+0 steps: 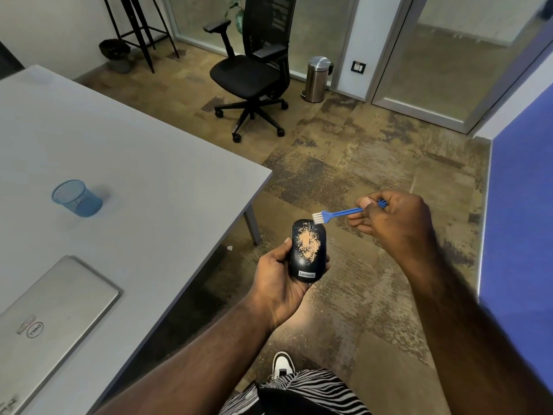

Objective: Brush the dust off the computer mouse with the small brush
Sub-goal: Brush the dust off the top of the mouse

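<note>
Count on inspection: one mouse (308,251), one brush (335,213), two hands, left (279,283) and right (395,218). One counter (149,163) bearing one laptop (57,322) and one mesh cup (77,198). On the floor: one office chair (254,70), one steel bin (317,79), one shoe (282,363).

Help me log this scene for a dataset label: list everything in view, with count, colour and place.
mouse: 1, black, tan dust on top, in left hand
brush: 1, blue, white bristles, in right hand
table: 1, grey, left
laptop: 1, silver, closed, on table, near
mesh cup: 1, blue, on table
office chair: 1, black, far centre
pedal bin: 1, steel, by glass wall
partition: 1, blue, right
shoe: 1, white, floor
left hand: 1, holds mouse
right hand: 1, holds brush
</note>
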A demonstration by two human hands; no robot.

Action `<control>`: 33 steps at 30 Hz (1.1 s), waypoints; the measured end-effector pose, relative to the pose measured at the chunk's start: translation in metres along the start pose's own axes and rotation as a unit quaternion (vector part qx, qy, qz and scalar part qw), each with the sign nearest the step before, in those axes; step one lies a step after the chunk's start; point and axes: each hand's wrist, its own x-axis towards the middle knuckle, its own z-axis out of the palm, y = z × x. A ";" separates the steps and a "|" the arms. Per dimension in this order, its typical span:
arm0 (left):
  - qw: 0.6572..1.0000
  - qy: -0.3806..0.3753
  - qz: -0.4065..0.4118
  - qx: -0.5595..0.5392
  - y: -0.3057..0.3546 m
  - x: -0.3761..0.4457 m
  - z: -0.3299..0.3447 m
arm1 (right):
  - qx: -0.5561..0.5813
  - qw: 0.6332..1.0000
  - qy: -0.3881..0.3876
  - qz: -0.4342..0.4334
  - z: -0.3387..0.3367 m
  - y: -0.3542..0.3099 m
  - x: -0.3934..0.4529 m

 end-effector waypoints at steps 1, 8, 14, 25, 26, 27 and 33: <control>1.000 0.000 0.001 0.002 0.000 0.000 0.000 | -0.005 1.000 -0.007 -0.003 0.002 0.000 -0.001; 1.000 -0.001 -0.002 0.003 0.000 0.000 -0.001 | 0.010 1.000 -0.015 0.004 -0.001 -0.001 -0.002; 1.000 0.001 -0.008 -0.001 0.001 0.001 -0.001 | 0.016 1.000 -0.009 0.000 -0.008 -0.004 -0.004; 1.000 -0.001 -0.003 0.005 0.003 0.002 0.001 | -0.019 0.999 -0.021 -0.034 -0.008 -0.001 -0.008; 1.000 0.000 -0.003 0.004 0.003 0.002 0.001 | -0.035 0.999 -0.011 -0.038 -0.008 0.000 -0.008; 1.000 0.002 -0.002 0.002 0.002 0.003 0.000 | -0.043 0.998 0.002 -0.037 -0.008 0.001 -0.007; 1.000 0.003 0.001 -0.019 0.004 0.006 -0.001 | 0.065 0.994 -0.079 -0.041 -0.024 -0.004 -0.020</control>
